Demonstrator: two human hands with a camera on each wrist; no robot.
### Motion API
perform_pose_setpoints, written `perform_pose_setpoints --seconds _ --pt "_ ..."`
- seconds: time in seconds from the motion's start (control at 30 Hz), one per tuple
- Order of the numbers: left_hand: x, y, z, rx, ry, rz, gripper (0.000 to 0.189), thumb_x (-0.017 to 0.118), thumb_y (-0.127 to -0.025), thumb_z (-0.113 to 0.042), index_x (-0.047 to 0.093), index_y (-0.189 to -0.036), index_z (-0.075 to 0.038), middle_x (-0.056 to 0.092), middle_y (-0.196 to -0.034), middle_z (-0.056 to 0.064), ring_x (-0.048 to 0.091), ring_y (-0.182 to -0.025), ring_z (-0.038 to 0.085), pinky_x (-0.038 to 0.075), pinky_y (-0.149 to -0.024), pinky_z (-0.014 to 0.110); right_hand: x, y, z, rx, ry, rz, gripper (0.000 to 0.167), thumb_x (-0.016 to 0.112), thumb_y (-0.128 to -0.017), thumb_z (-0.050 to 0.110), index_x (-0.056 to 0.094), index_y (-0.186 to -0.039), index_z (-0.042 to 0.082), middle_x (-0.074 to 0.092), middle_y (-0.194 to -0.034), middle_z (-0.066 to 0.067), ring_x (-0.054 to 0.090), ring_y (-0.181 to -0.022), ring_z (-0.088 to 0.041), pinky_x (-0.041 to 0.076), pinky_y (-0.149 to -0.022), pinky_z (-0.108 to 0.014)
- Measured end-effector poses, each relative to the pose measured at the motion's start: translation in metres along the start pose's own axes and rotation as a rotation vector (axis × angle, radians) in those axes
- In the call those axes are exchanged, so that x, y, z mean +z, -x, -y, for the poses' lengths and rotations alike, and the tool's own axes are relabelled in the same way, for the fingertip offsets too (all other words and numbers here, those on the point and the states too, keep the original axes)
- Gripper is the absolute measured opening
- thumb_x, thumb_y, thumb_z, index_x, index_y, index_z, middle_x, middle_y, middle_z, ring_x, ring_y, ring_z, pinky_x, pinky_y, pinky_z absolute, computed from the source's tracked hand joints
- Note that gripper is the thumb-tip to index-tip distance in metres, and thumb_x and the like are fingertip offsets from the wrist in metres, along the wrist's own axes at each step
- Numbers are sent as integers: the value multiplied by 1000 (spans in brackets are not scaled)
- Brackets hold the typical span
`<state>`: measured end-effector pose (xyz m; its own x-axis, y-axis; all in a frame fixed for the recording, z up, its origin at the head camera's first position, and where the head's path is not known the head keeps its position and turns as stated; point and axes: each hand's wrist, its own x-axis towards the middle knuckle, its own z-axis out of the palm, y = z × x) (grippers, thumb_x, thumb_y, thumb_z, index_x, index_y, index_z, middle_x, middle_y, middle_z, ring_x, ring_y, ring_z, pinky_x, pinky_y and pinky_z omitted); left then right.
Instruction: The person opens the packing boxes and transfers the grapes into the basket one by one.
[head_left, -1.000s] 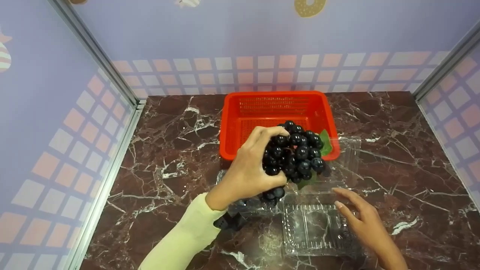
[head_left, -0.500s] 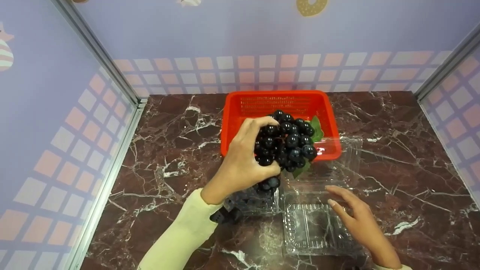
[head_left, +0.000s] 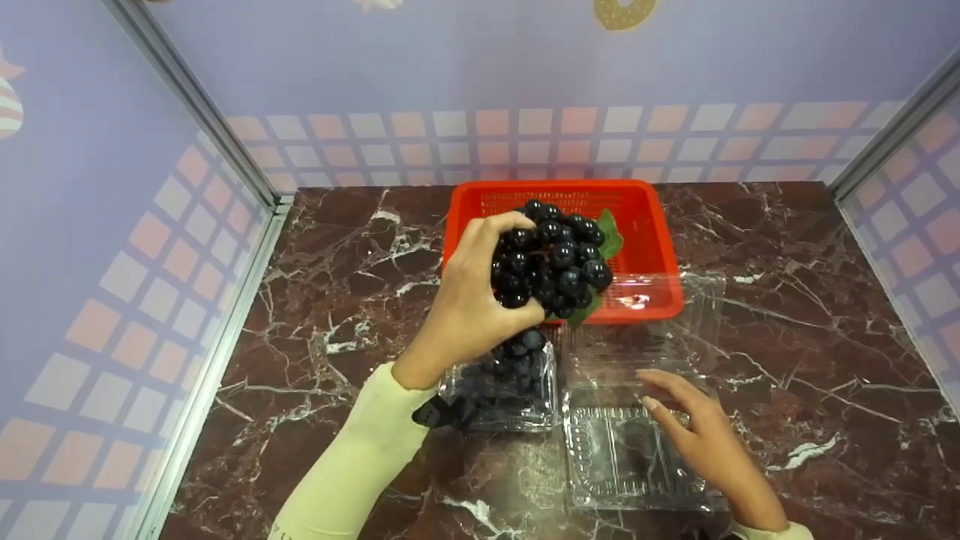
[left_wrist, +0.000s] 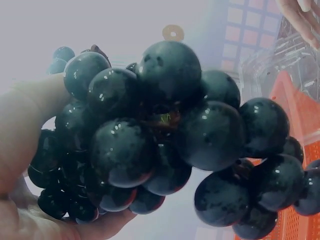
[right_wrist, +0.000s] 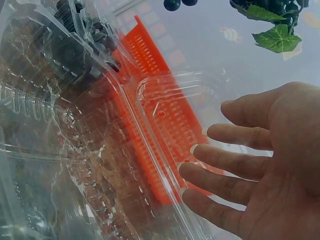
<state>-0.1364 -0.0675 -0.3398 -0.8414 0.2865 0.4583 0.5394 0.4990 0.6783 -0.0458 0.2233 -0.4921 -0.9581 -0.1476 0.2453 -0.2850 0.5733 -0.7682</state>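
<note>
My left hand (head_left: 471,292) grips a bunch of dark grapes (head_left: 559,259) with green leaves (head_left: 610,234), thumb and fingers curled round its left side. In the head view the bunch overlaps the red basket (head_left: 661,247). The left wrist view shows the grapes (left_wrist: 167,70) large and close against the palm. My right hand (head_left: 697,427) is over the right side of a clear plastic clamshell box (head_left: 622,457) whose lid (head_left: 701,330) stands open toward the basket. In the right wrist view the right hand's fingers (right_wrist: 225,155) are straight and spread, holding nothing.
A second clear box (head_left: 525,412) with dark grapes inside stands left of the open one, partly under my left forearm. The basket sits at the back of the brown marbled table (head_left: 360,285), near the tiled-pattern wall (head_left: 420,146). Side walls border the table.
My left hand has carried the grapes left and farther back, from the basket's front right corner to over its middle. The right hand has shifted slightly left above the open box.
</note>
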Motion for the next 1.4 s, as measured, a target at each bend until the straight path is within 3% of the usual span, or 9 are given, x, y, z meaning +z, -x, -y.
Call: perform_pose_setpoints --seconds 0.33,0.53,0.87,1.17,1.4 --pt "3 -9 11 -36 -2 -18 72 77 -63 -15 46 -127 -23 52 -116 2 52 -105 14 48 -94 40 9 -3 6 2 5 7 34 67 -88 3 65 -121 6 66 -124 -5 65 -101 -2 56 -83 -25" --pt "5 -16 20 -37 -7 -48 73 78 -62 -14 47 -128 -21 52 -124 3 51 -113 14 44 -101 41 12 -3 8 -15 -3 13 35 68 -87 3 65 -121 7 66 -124 -4 64 -100 -1 57 -84 -33" --pt "9 -28 33 -81 -29 -98 74 79 -60 -16 48 -127 -22 51 -129 1 49 -116 13 40 -103 42 20 -3 15 1 -9 31 35 68 -87 5 66 -121 9 66 -126 -4 66 -105 -13 56 -88 -38" --pt "13 -36 45 -77 -25 -139 73 79 -60 -16 49 -127 -22 49 -131 0 49 -118 13 41 -103 41 30 -2 16 -11 8 57 37 70 -83 2 66 -120 8 67 -124 -2 66 -108 -18 52 -96 -35" --pt "17 -41 56 -66 -37 -168 74 79 -60 -15 48 -127 -20 50 -128 2 49 -117 14 41 -103 38 33 -3 18 24 -5 102 37 70 -84 4 64 -121 6 65 -127 -3 65 -110 -20 51 -96 -42"
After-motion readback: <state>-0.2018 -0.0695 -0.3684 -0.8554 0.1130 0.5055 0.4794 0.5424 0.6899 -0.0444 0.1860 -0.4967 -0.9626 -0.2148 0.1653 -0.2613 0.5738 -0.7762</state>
